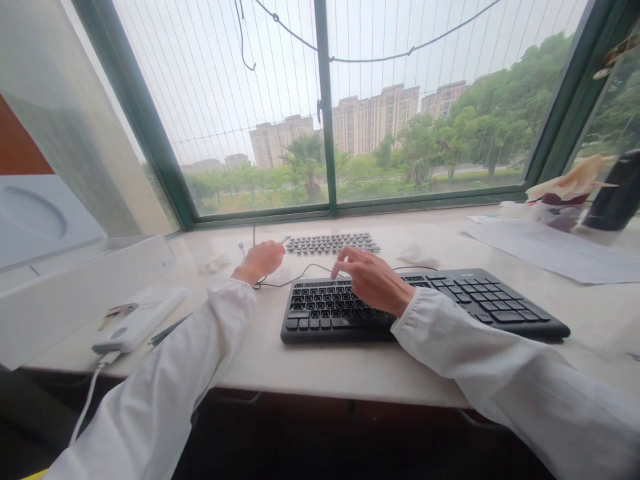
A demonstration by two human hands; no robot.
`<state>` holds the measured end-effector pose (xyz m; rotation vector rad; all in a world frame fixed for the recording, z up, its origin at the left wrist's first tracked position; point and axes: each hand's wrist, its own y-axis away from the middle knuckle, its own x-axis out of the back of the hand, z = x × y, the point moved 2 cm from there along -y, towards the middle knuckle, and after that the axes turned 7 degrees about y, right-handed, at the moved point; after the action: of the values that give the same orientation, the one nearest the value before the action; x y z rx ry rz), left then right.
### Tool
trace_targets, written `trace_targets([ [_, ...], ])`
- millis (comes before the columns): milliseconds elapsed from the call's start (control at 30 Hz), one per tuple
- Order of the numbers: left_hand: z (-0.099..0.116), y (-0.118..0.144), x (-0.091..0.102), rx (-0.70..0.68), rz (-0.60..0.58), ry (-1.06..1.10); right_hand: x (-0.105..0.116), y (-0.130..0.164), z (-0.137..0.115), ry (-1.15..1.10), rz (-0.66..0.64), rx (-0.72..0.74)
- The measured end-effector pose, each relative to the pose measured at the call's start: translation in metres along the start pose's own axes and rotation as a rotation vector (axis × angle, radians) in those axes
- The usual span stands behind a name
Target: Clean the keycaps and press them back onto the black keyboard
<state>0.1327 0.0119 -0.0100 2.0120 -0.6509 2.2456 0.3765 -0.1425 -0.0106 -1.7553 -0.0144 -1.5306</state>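
Observation:
A black keyboard (pixel 365 323) lies on the white sill-like tabletop. Much of its letter section shows bare key sockets, while the space bar and number pad have caps. Behind it, loose keycaps (pixel 333 244) are laid out in rows. My right hand (pixel 373 279) is over the keyboard's upper edge, index finger bent down and fingers drawn together; whatever is between the fingertips is too small to make out. To the left of the keycap rows, my left hand (pixel 261 260) is closed around a thin stick with a bluish tip (pixel 286 239).
A white power strip (pixel 143 321) with keys (pixel 117 312) on it sits at left, beside a white box (pixel 75 300). Crumpled clear plastic (pixel 417 253) lies behind the keyboard. Paper sheets (pixel 560 247) and a dark bottle (pixel 615 193) are at right, below the window.

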Motion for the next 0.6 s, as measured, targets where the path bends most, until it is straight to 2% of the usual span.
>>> trace_targets([
  [267, 0.0, 0.002, -0.006, -0.002, 0.009, -0.034, 0.015, -0.001, 0.048, 0.14, 0.142, -0.149],
  [433, -0.002, 0.0, -0.009, -0.026, 0.015, -0.012, 0.018, 0.002, 0.062, 0.146, 0.122, -0.172],
  [600, -0.002, -0.014, -0.013, -0.054, -0.059, 0.039, 0.013, 0.001, 0.064, 0.165, 0.062, -0.173],
])
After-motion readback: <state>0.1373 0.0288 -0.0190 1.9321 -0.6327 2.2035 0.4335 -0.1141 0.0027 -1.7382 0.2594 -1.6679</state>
